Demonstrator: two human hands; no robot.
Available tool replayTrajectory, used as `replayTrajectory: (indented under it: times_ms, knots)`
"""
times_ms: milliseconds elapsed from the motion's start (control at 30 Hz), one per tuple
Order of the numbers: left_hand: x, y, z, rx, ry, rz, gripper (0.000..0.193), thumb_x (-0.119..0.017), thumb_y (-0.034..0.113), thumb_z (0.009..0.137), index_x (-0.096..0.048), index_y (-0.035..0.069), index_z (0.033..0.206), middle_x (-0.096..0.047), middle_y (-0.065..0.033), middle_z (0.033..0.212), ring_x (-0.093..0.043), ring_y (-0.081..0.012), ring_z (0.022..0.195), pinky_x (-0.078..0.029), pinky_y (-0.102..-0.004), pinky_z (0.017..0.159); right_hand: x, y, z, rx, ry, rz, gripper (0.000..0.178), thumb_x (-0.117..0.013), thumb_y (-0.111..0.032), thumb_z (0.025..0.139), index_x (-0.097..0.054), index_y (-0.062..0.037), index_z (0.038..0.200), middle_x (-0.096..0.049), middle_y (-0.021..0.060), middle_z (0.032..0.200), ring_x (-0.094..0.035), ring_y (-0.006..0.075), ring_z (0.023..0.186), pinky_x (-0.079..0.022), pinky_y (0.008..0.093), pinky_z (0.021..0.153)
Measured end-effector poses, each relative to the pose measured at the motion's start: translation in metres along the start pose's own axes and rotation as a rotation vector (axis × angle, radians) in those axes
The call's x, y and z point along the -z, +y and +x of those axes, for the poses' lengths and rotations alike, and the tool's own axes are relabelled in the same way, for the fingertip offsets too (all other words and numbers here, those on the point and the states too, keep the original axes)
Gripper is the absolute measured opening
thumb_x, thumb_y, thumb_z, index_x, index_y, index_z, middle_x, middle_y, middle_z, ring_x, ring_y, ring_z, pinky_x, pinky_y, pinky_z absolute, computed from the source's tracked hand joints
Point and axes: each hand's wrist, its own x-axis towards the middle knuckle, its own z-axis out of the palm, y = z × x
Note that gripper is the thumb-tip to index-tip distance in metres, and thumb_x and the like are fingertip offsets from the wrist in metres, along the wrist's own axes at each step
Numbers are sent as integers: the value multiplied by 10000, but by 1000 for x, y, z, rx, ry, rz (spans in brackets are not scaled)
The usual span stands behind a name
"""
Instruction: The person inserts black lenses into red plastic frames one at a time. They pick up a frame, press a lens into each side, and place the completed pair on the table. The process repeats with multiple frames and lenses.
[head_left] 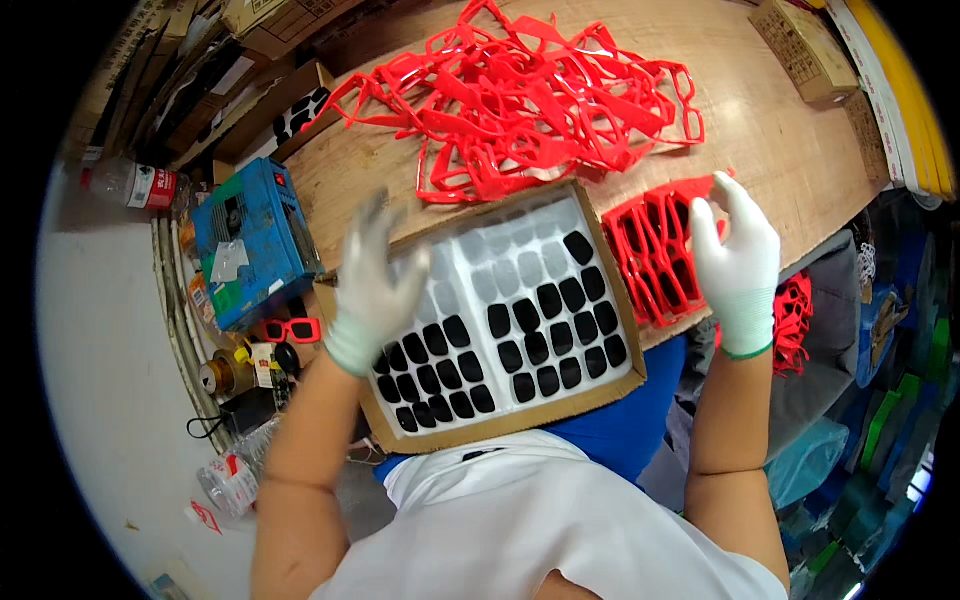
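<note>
Hovers at nine with left hand (378,280), of parted fingers, over central box (450,436) with many lenses (536,348) left. Shows loose frames (540,150) at twelve, seemingly undone, then at three a row (650,260), apparently lensed, by right hand (738,255), too unclear to tell whether clamped.

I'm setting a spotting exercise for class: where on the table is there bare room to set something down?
The wooden table shows a wide free patch between the red frame pile and the small cardboard box; a narrower one between that pile and the blue box. The near edge is crowded by the lens tray and lined-up red frames.
</note>
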Motion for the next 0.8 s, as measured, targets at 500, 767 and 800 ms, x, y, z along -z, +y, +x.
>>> replayTrajectory:
  times_ms: [500,767,800]
  knots:
    - [-94,-122,300,165,-789,207,432,-755,274,637,-746,61,1014,-736,-188,973,-707,-306,889,-551,-390,805,-100,4,108,-150,-517,49,1099,-914,-419,600,-400,-18,1485,-209,330,1578,-262,438,1473,-334,454,1169]
    - [-30,-105,223,355,-525,40,309,-696,230,679,-704,20,906,-699,-191,803,-683,-321,761,-541,-400,740,-108,15,130,-231,-611,264,477,-766,-233,670,-684,11,1072,-722,133,955,-687,204,861,-542,331,821]
    - [-22,-104,211,397,-506,44,317,-697,230,688,-700,27,932,-698,-189,809,-682,-325,765,-541,-405,746,-108,15,129,-234,-628,305,484,-764,-236,664,-688,8,1075,-723,139,970,-687,210,879,-540,336,832]
